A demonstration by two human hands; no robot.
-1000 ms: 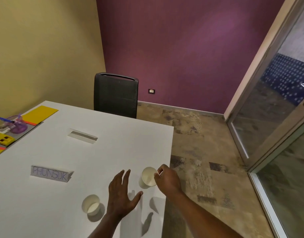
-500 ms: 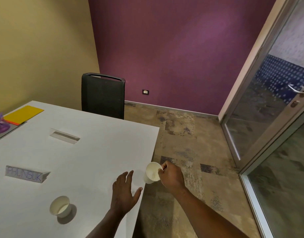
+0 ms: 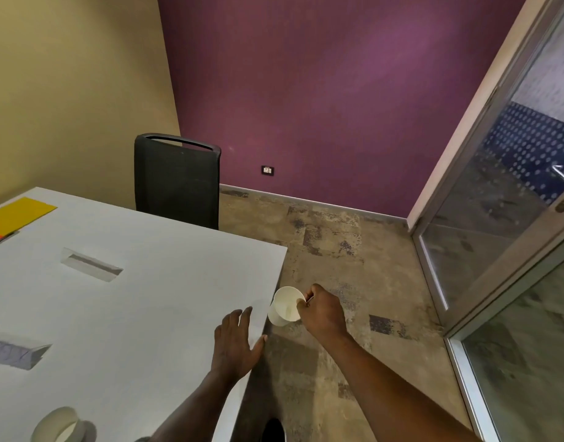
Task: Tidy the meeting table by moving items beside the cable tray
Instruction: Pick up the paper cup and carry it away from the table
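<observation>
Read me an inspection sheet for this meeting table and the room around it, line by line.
Surface: white table, no spills seen.
Job's things: paper cup tilted, held past the table's edge; second cup on the table's near side; name card; folded card.
Clutter: yellow folder at the far left.
Grippers: right hand pinches the paper cup's rim; left hand open by the edge.
Cables: nothing seen.
Surroundings: black chair, wall socket, glass door.

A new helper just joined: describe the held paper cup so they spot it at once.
Find the right-hand edge of the white table. Just beyond it, over the floor, the right hand pinches the rim of a tilted white paper cup. The other cup sits on the table at bottom left, untouched.
</observation>
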